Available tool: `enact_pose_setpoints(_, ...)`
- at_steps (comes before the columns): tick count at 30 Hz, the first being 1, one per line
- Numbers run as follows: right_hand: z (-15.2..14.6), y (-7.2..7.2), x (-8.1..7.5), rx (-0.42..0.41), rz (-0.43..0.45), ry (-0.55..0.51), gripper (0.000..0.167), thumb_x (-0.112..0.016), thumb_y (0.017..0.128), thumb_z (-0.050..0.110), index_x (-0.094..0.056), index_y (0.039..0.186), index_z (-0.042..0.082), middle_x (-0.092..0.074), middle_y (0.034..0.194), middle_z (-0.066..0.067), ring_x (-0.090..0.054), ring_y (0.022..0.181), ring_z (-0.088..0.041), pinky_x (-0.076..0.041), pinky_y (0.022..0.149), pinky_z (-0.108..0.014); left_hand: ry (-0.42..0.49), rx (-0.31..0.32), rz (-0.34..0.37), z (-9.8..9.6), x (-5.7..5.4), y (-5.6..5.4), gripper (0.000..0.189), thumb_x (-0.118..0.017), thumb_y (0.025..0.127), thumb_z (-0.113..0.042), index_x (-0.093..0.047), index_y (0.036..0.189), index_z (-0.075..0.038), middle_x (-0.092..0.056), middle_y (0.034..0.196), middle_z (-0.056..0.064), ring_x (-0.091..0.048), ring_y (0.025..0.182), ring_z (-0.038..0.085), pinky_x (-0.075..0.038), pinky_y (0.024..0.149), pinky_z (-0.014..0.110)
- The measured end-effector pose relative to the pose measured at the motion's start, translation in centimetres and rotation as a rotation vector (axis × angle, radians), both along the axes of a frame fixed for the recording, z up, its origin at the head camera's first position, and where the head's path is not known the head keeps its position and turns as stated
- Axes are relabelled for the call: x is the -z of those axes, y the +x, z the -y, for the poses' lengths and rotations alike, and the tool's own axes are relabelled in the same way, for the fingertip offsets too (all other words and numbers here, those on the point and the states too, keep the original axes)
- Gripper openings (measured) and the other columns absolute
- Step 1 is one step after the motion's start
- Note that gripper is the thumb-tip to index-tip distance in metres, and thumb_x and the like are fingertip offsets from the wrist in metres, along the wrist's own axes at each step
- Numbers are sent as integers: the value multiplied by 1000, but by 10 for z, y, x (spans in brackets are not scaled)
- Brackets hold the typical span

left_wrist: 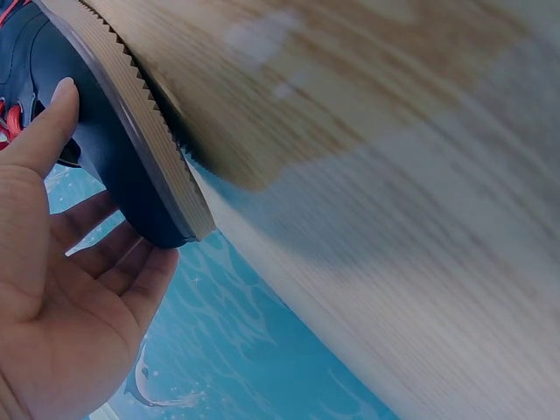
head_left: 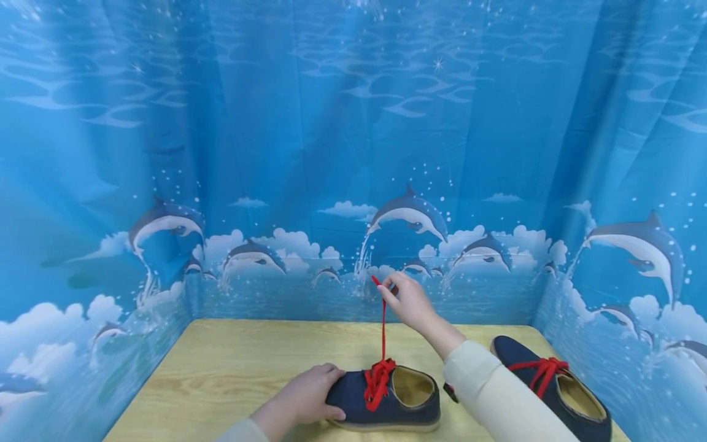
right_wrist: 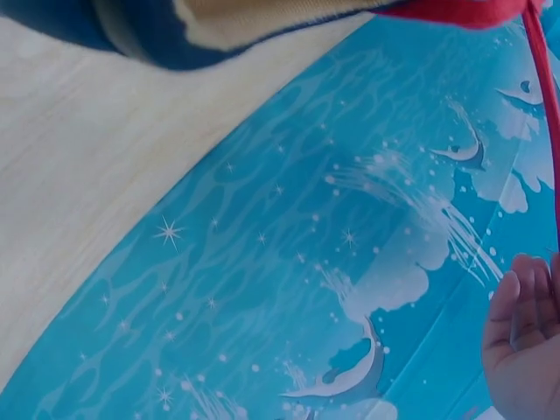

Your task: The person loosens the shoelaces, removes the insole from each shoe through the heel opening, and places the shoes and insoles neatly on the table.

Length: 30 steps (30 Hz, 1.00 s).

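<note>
A navy shoe (head_left: 353, 399) with red laces lies on its sole near the table's front, toe to the left. My left hand (head_left: 306, 393) grips its toe, thumb on the near side and fingers at the far side; the left wrist view shows the thumb against the dark upper (left_wrist: 105, 140). Raised above the shoe, my right hand (head_left: 407, 299) pinches one end of the red shoelace (head_left: 383, 331), which runs taut and straight down to the looped laces (head_left: 378, 383). In the right wrist view the lace (right_wrist: 544, 87) stretches along the right edge to my fingers.
A second navy shoe (head_left: 577, 393) with a tied red bow (head_left: 544, 371) stands at the right end of the wooden table (head_left: 248, 350), beside my right sleeve (head_left: 497, 393). Blue dolphin-print curtain (head_left: 331, 153) surrounds the table at the back and sides.
</note>
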State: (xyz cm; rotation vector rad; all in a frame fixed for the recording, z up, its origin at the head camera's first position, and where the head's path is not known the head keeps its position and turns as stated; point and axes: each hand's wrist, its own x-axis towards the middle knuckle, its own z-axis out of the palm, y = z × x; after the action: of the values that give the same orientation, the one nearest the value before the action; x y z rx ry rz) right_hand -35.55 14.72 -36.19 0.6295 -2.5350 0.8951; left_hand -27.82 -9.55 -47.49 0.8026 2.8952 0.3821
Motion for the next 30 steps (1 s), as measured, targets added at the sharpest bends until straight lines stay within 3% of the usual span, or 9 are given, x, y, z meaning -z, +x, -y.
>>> enact_pose_setpoints(13,-12,-12,-17,56,-57,-78,18,-61,102,21,-62,87,12,-59,84,-3,-56,69,-17,-49,59,-32,-1,-21,31,-1,0,0,75,-78,79,-58,-60,138,-15,-61,128,0,-60,117,20,-53,98,39)
enact_pose_setpoints(19,-20,-19,-25,100,-32,-98,20,-60,103,25,-62,90,11,-60,84,-5,-56,68,-18,-50,58,-34,1,-17,23,-1,0,-1,75,-79,79,-57,-60,137,-15,-62,126,0,-60,116,19,-53,97,39)
enact_pose_setpoints(24,-28,-24,-12,105,80,-24,20,-61,102,26,-63,89,11,-61,82,-4,-54,63,-18,-47,56,-33,-5,-11,12,0,1,0,75,-78,79,-58,-60,137,-15,-62,126,0,-60,116,19,-53,97,39)
enact_pose_setpoints(30,-34,-29,18,42,216,50,20,-64,100,24,-62,83,14,-60,77,-3,-50,60,-18,-43,54,-33,-2,-12,2,0,0,1,75,-78,79,-59,-60,138,-16,-62,127,0,-60,117,19,-52,98,39)
